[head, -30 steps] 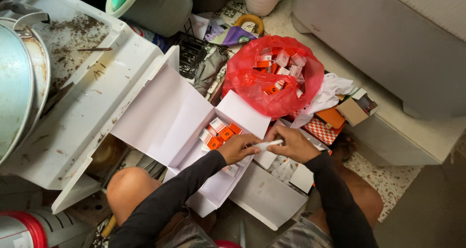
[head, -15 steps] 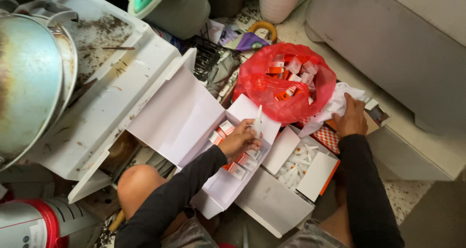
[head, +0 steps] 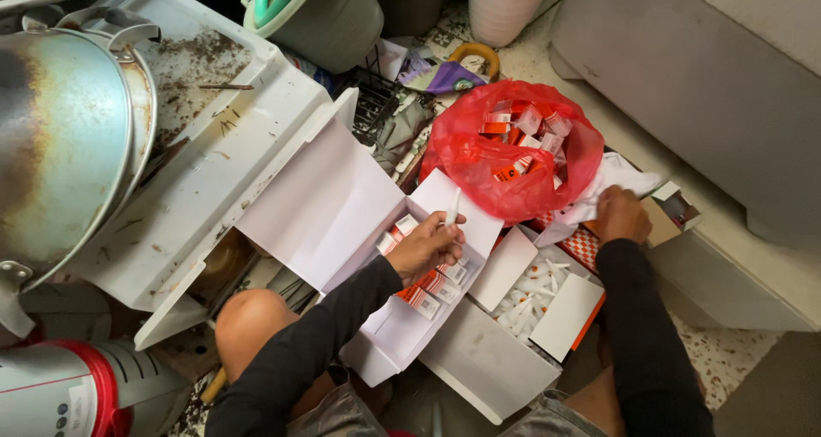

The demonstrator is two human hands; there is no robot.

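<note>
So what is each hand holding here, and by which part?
The left hand pinches a thin white tube by its lower end. The right hand rests on white wrapping; whether it has a grip cannot be told.

White pen-like tube (head: 452,208), upright, pinched in left hand (head: 425,246) over open white box (head: 368,223); right hand (head: 622,215) rests by white cloth (head: 611,180).

The left hand (head: 428,247) pinched a thin white tube (head: 451,208) above an open white carton (head: 402,317) of small orange-and-white boxes (head: 425,283). The right hand (head: 622,215) rested on white cloth (head: 611,180) just beside a red plastic bag (head: 513,146) of similar boxes.
</note>
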